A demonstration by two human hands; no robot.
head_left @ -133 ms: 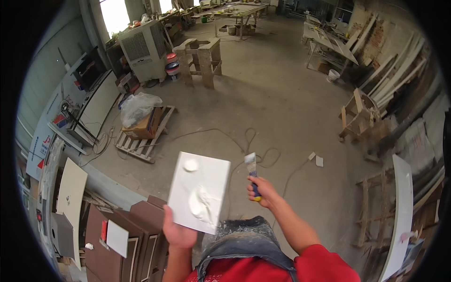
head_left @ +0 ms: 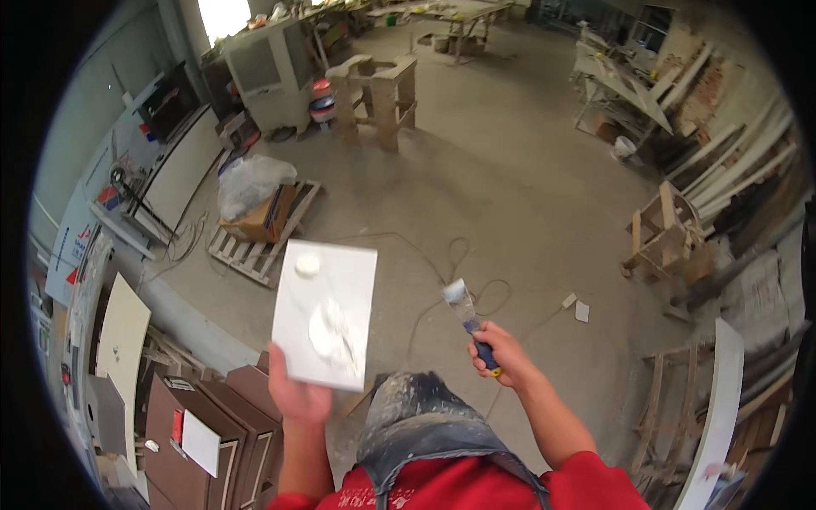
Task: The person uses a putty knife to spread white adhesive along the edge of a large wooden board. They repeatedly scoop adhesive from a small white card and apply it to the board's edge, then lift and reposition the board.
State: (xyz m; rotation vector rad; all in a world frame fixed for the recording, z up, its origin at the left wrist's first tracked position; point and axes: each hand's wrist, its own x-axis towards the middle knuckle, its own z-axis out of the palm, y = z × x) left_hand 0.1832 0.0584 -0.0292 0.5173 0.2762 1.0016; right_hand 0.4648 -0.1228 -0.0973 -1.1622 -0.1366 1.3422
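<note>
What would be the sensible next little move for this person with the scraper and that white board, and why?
Probably bring the putty knife in the right hand across to the white board and scoop filler. The left hand holds the board flat by its near edge, two dabs of white paste sit on it, and the blade hangs apart from it, to its right.

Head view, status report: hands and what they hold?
Left hand grips flat white board carrying white putty blobs. Right hand grips blue-handled putty knife. Knife clear of board.
</note>
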